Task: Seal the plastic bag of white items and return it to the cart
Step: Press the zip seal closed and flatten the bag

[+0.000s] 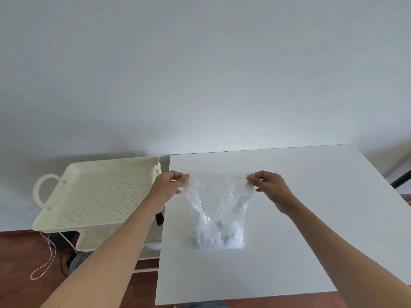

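Bag top stretched between both hands, centre frame.
Left hand (170,185) and right hand (268,187) are each pinching a top corner of the plastic bag (219,210) over the table (311,218); zip edge running left-right, cart (100,192) lying nearer the left grip.

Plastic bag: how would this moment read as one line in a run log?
left hand pinches bag corner | right hand pinches other corner | plastic bag upright on table, white items inside | cart left of table
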Available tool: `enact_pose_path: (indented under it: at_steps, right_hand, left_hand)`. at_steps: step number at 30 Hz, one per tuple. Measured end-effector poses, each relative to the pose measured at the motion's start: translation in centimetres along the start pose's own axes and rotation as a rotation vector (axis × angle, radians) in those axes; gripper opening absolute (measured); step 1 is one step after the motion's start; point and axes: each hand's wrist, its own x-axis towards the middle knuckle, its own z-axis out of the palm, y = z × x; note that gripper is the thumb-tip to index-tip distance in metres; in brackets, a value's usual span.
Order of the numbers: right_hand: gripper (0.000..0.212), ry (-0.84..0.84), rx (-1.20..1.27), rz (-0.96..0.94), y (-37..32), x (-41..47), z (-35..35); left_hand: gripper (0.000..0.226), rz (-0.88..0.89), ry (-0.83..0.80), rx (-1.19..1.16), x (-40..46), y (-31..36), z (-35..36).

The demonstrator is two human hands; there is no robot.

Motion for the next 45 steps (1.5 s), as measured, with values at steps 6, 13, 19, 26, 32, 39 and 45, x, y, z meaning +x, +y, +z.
enact_pose_path:
  at_steps: [6, 13, 19, 26, 32, 39, 45]
  right_hand:
    - [0.023, 0.059, 0.01, 0.023, 0.4, -0.1, 0.0]
    - [0.02, -0.012, 0.078, 0.01, 0.2, -0.4, 0.0]
    - [0.017, -0.008, 0.069, 0.007, 0.2, -0.2, -0.1]
    - [0.017, -0.005, 0.042, -0.011, 0.3, -0.3, 0.2]
    - [0.033, -0.158, 0.077, -0.002, 0.0, -0.5, 0.2]
    - [0.015, -0.118, 0.095, 0.008, -0.2, -0.4, 0.9]
    - [0.019, -0.051, 0.044, -0.023, -0.4, -0.7, 1.8]
  left_hand:
    - [0.028, 0.004, -0.043, -0.062, -0.2, -0.1, -0.1]
    - [0.014, 0.02, 0.012, -0.011, 0.3, 0.1, 0.2]
    - [0.024, 0.032, -0.023, -0.052, 0.0, 0.1, 0.0]
    - [0.022, 0.023, -0.065, -0.043, -0.5, -0.1, 0.1]
    - [0.021, 0.035, -0.045, -0.021, -0.3, 0.2, 0.2]
    - [0.027, 0.02, -0.107, -0.067, -0.4, 0.0, 0.6]
    - [0.027, 0.02, -0.097, 0.022, -0.2, -0.1, 1.1]
